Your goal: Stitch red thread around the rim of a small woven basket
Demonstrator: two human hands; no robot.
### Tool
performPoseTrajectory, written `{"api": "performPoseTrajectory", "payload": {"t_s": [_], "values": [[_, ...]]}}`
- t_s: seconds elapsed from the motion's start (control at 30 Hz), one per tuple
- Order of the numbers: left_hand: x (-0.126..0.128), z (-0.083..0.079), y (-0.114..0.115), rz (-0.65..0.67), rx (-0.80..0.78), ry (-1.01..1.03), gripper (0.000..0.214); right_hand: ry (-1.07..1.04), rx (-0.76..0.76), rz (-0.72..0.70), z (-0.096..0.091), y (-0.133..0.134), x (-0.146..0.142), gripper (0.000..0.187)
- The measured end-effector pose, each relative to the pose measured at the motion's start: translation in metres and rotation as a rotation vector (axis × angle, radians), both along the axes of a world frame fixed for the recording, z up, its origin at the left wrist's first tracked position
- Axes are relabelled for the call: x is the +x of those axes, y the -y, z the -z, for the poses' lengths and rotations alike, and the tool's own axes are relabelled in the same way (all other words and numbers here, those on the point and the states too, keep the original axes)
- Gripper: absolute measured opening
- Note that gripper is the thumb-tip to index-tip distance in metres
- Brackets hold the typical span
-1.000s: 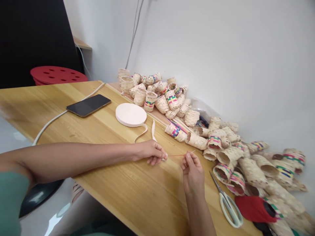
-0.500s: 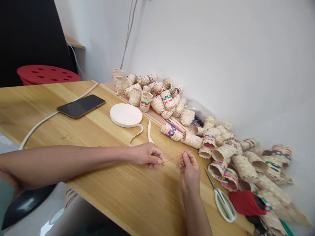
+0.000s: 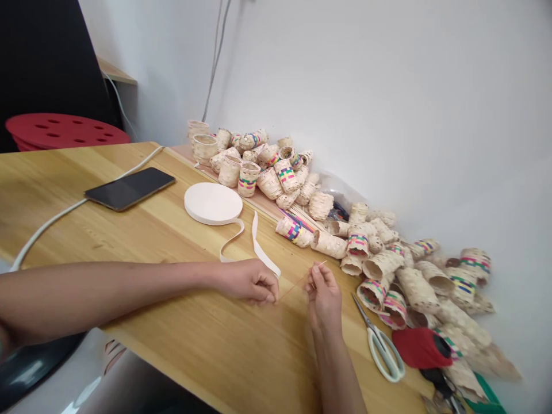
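A thin red thread (image 3: 294, 286) runs taut and slanting between my two hands above the wooden table. My left hand (image 3: 254, 283) is closed in a pinch on its lower end. Fingertips of my right hand (image 3: 324, 292) are pressed together at the upper end, where a thin pale needle-like tip (image 3: 322, 263) sticks out; most of it is hidden by the fingers. Just behind my left hand lies the loose end of a white ribbon (image 3: 264, 253), which comes off a flat white roll (image 3: 213, 202). White-handled scissors (image 3: 383, 348) lie open to the right of my right hand.
Many small woven baskets (image 3: 405, 282), some with coloured bands, are heaped along the wall. A red thread spool (image 3: 420, 348) lies beside the scissors. A phone (image 3: 130, 188) rests on a white cable (image 3: 49, 229) at left. A red stool (image 3: 66, 129) stands beyond the table (image 3: 172, 339).
My left hand has moved slightly down towards me, so the thread slants more steeply and more of the ribbon's end shows. The whole view has shifted a little.
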State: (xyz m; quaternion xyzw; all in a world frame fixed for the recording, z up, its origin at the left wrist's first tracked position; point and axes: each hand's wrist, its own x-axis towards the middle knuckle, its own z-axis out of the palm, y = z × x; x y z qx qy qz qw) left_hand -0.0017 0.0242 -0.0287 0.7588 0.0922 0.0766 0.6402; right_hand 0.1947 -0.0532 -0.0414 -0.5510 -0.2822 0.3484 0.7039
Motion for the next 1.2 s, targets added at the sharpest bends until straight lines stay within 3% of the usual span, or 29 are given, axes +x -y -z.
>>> {"api": "performPoseTrajectory", "payload": {"t_s": [0.07, 0.2, 0.27, 0.47, 0.67, 0.93, 1.03, 1.2], "values": [[0.001, 0.0, -0.001, -0.065, 0.089, 0.011, 0.032, 0.011, 0.002, -0.074, -0.001, 0.001, -0.002, 0.04], [0.003, -0.001, -0.009, -0.459, 0.274, 0.141, 0.036, 0.035, -0.014, -0.271, -0.004, 0.006, -0.014, 0.034], [0.004, -0.001, -0.013, -0.552, 0.281, 0.193, 0.038, 0.054, -0.034, -0.37, -0.003, 0.009, -0.021, 0.031], [0.004, 0.002, -0.009, -0.453, 0.25, 0.314, 0.032, 0.138, -0.097, -0.543, 0.002, 0.013, -0.029, 0.027], [0.001, -0.001, -0.012, -0.45, 0.623, 0.424, 0.022, 0.176, -0.122, -0.503, -0.002, 0.012, -0.031, 0.031], [-0.001, 0.0, -0.013, -0.439, 0.883, 0.197, 0.01, 0.212, -0.093, -0.409, -0.001, 0.01, -0.028, 0.031], [-0.001, 0.002, -0.008, -0.406, 0.867, 0.172, 0.01, 0.235, -0.09, -0.428, 0.004, 0.009, -0.031, 0.032], [0.002, 0.006, -0.007, -0.379, 0.701, 0.094, 0.013, 0.209, -0.099, -0.467, 0.007, 0.008, -0.032, 0.036]]}}
